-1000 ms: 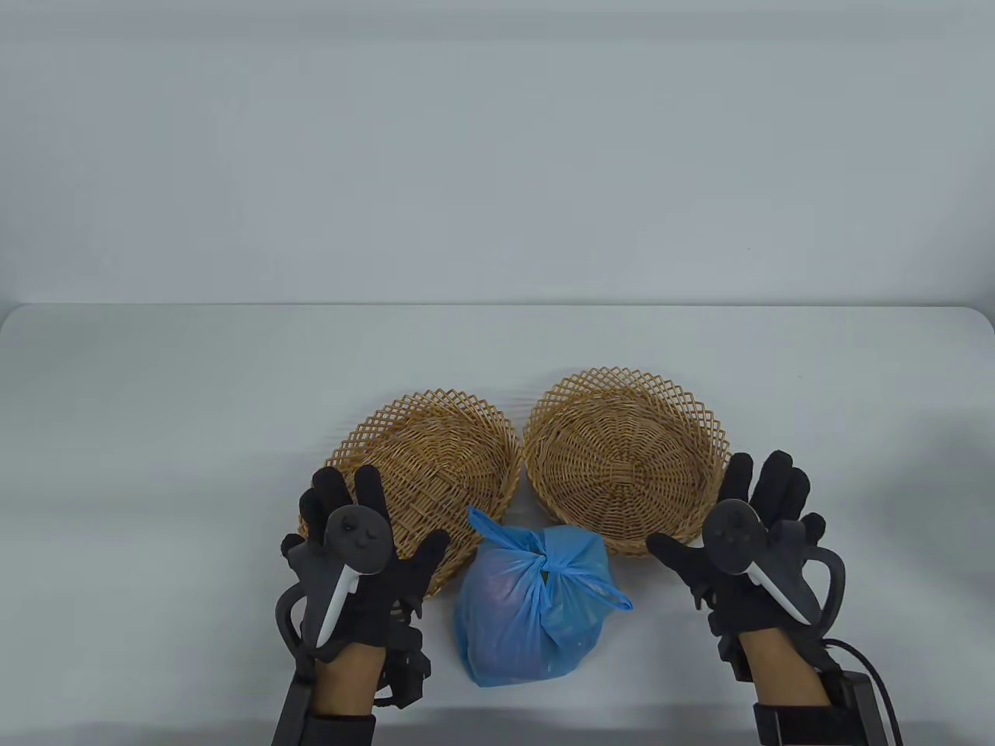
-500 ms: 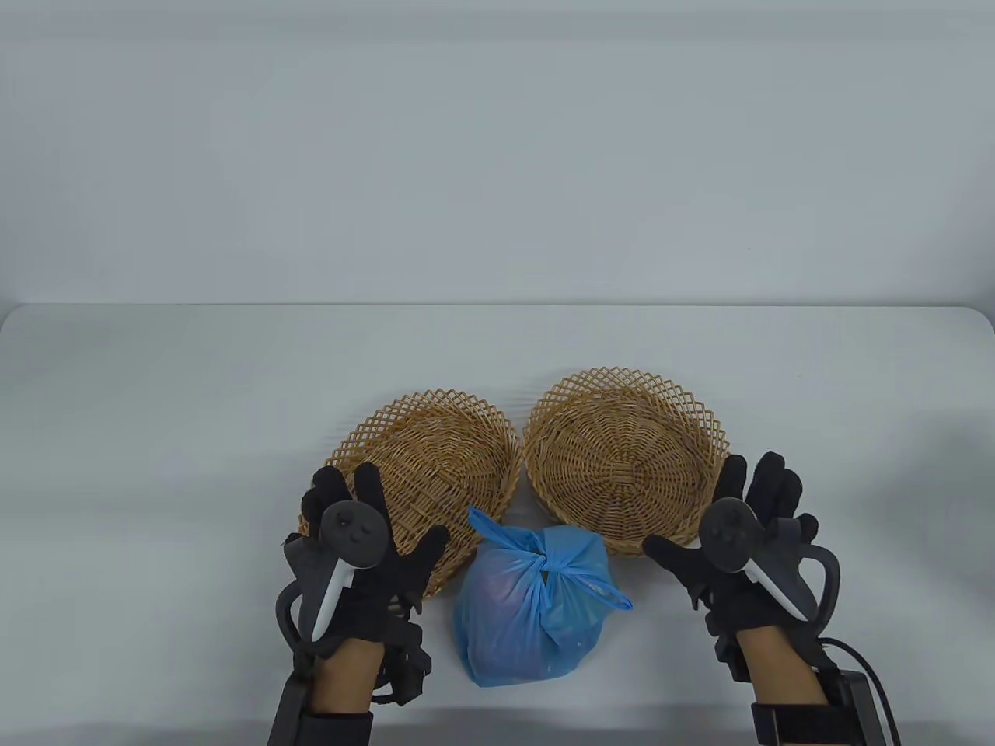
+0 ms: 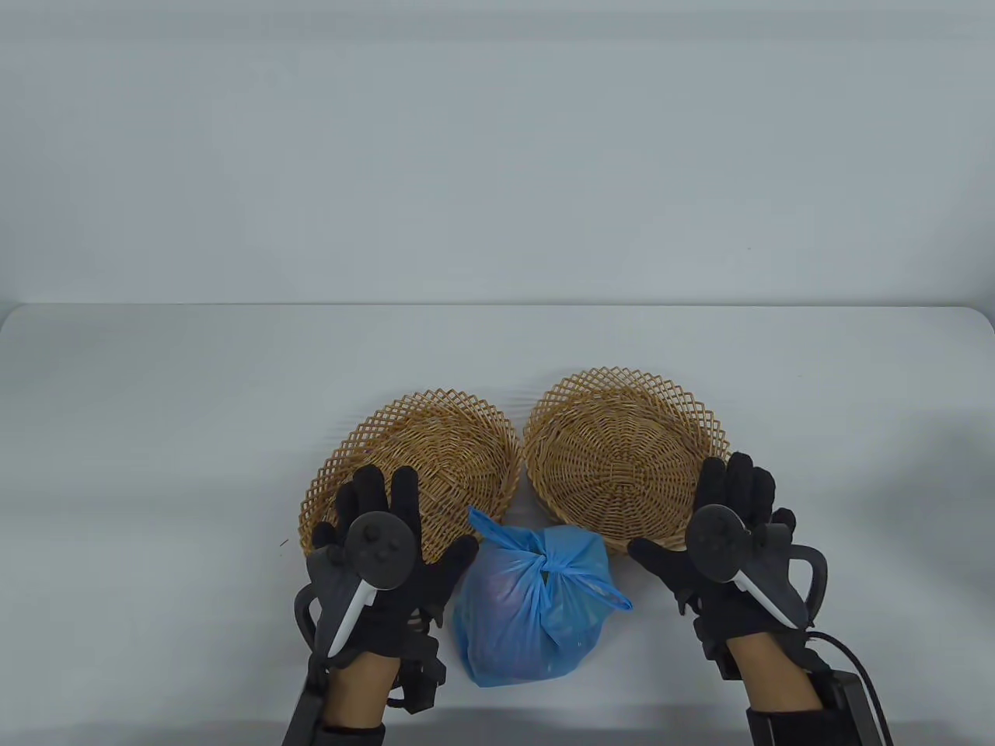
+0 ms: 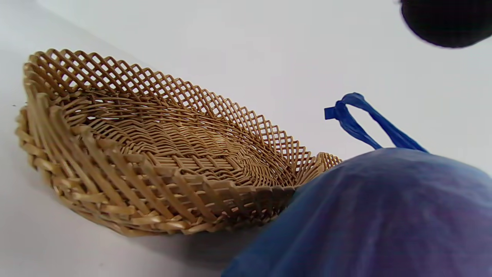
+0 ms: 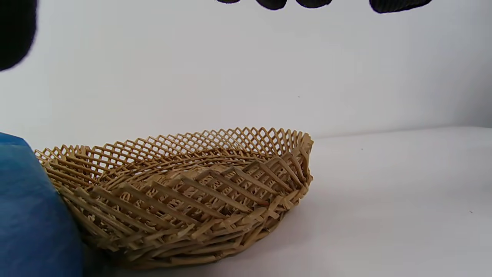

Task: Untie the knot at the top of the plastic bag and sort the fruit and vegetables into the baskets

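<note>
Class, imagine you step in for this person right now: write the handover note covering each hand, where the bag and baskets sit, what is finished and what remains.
Left hand: open, fingers spread, holding nothing, just left of the blue plastic bag.
Right hand: open, holding nothing, right of the bag, over the near edge of the right basket.
Bag: on the table at the near edge, in front of the gap between both baskets; knot tied on top.
Left basket and right basket: side by side, nothing in them.
Done: nothing yet.
Left: untie the knot, take out the produce, sort fruit and vegetables into the baskets.
</note>
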Demonstrator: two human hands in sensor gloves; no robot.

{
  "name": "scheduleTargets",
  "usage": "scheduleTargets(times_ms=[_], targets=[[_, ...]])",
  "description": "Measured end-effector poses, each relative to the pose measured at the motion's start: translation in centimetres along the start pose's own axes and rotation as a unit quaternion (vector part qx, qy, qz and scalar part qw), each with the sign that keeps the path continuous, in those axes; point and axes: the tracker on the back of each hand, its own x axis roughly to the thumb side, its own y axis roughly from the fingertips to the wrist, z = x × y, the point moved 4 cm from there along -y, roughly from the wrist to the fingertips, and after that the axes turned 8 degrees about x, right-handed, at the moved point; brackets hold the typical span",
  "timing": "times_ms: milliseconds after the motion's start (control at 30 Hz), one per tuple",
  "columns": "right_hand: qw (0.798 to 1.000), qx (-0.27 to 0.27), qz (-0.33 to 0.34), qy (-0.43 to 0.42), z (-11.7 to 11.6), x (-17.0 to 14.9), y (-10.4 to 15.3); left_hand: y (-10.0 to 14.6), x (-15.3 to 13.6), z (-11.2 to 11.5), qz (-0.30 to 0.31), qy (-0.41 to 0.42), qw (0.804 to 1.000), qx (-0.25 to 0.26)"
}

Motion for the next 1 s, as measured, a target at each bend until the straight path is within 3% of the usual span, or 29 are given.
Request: scheduleTargets(times_ms=[233,367,533,633,733,800,900,1000], targets=[[0.999,-0.037,0.016,-0.013,0.9,0.5,0.6,0.2,0.6,0.0,0.012,0.001,1.0,0.008],[0.995,-0.093,0.011,-0.021,4.2,1.7,2.5,0.4,0.1,-1.1,-0.002,0.002,0.999,0.036],[0.997,-0.082,-0.003,0.012,8.2,3.5,3.0,0.6,0.1,-1.8,0.002,0.013,0.999,0.047],[0.997,-0.068,-0.003,0.027,9.5,5.1,3.3,0.9,0.7,-1.8,0.021,0.013,0.998,0.054],[0.993,-0.106,0.041,0.012,7.6,6.4,3.1,1.5,1.7,-1.8,0.058,0.033,0.996,0.058],[0.983,-0.139,0.118,-0.009,5.3,7.2,2.9,2.1,2.7,-1.3,0.089,0.037,0.994,0.057],[0.982,-0.042,0.176,-0.057,2.9,8.2,2.5,2.8,4.6,-0.2,0.133,0.033,0.99,0.045],[0.975,0.016,0.209,-0.07,1.1,9.2,2.3,3.2,5.8,0.9,0.151,0.003,0.988,0.036]])
